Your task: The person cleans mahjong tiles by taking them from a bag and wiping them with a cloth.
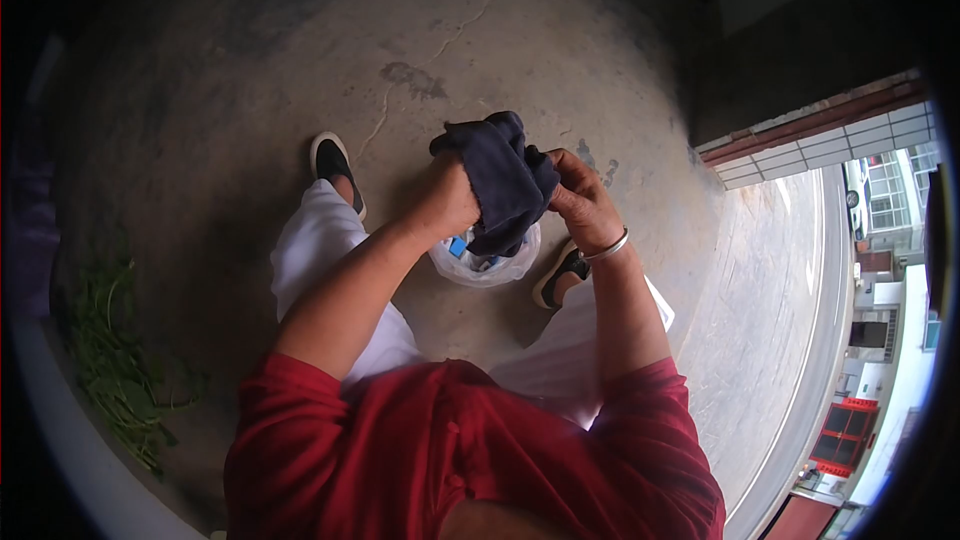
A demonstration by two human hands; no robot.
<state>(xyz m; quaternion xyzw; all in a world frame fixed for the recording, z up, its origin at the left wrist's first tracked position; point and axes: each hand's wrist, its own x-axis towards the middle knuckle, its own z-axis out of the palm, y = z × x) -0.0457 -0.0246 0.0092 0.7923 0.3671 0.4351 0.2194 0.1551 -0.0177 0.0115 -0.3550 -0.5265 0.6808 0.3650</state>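
While the left hand [455, 198] sits partly under dark cloth [508, 180], fingers hidden and grip indeterminable, the right hand [590, 208] pinches its edge. Cloth: soft, matte, folded, bunched; held up, neither spread flat nor set down. Beneath the hands: rounded, translucent plastic receptacle [478, 276], blue and white contents; farther out, stained concrete floor [300, 70].

Looks down on a grey concrete floor [610, 20], marked by a pale crack [464, 30] toward twelve o'clock. Shows white wall tiles [830, 147] with a reddish-brown edge between two and three. Opens at three onto daylit paving [755, 310], with building windows [887, 190] beyond and a red-framed opening [845, 435] near four. Darkens toward eleven.
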